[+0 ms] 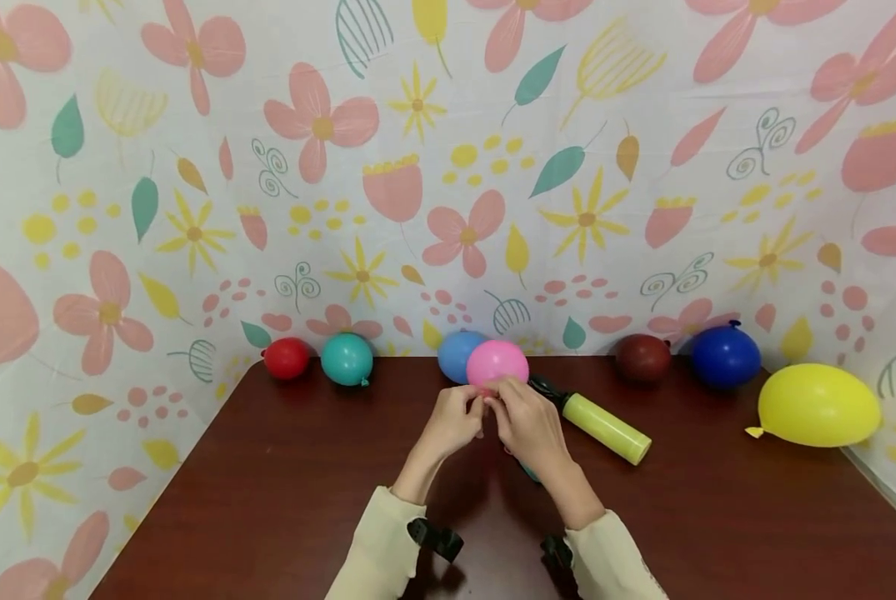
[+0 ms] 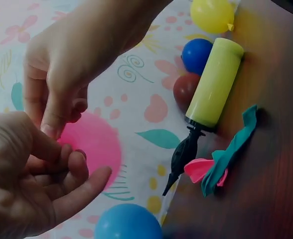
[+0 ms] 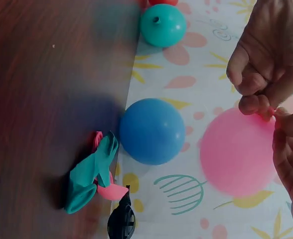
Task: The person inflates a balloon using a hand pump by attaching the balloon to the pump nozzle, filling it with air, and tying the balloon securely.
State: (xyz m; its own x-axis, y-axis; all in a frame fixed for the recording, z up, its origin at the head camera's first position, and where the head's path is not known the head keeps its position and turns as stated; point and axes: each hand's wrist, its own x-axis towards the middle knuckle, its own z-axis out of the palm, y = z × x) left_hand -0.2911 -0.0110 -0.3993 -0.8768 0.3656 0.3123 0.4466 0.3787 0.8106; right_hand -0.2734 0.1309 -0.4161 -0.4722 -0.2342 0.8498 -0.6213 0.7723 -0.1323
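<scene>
An inflated pink balloon (image 1: pixel 498 362) hangs over the table, its neck end at the fingertips of both hands. My left hand (image 1: pixel 453 422) pinches the neck from the left, its outer fingers loosely bent in the left wrist view. My right hand (image 1: pixel 528 423) pinches it from the right, thumb and forefinger right against the left fingertips. The neck itself is mostly hidden by fingers. Below the hands, a limp teal balloon (image 2: pixel 231 154) lies across a limp pink balloon (image 2: pixel 199 169) on the table.
A yellow-green hand pump (image 1: pixel 607 428) with a black nozzle lies right of the hands. Along the back stand red (image 1: pixel 286 358), teal (image 1: pixel 347 360), light blue (image 1: pixel 457 357), brown (image 1: pixel 643 359) and dark blue (image 1: pixel 726 357) balloons. A yellow balloon (image 1: pixel 818 406) sits at the right edge.
</scene>
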